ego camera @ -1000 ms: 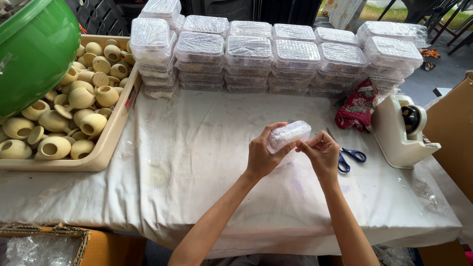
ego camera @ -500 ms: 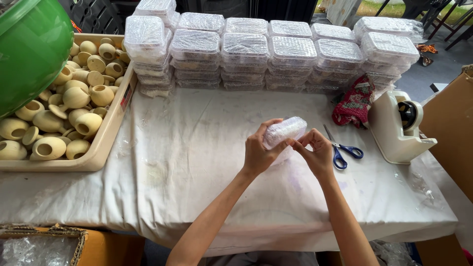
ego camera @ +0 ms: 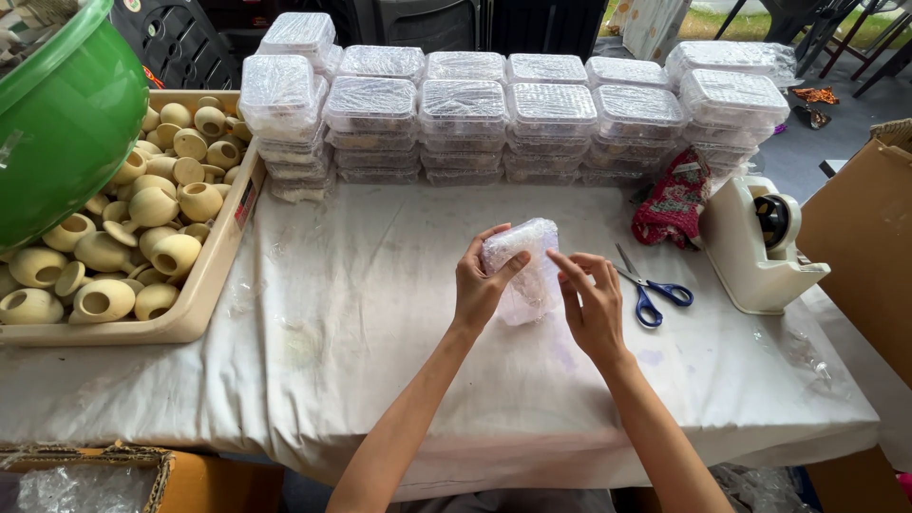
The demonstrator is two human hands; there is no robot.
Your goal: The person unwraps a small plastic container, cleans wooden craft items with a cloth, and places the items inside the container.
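Small bundle [ego camera: 524, 271] swathed in clear bubble wrap being held upright above middle of cloth-covered table [ego camera: 380, 313]; wrap looking whitish, crinkled, contents hidden. Bundle being gripped by left hand [ego camera: 480, 280], fingers curled around its left side, thumb across front. Right hand [ego camera: 591, 304] being pressed against right side, fingers close together, tips on wrap. Blue-handled scissors [ego camera: 651, 290] lying just beside right hand; white tape dispenser [ego camera: 755, 247] further right. Tray [ego camera: 204, 285] of clay pots sitting at left; stacked wrapped boxes [ego camera: 465, 119] being kept along far edge.
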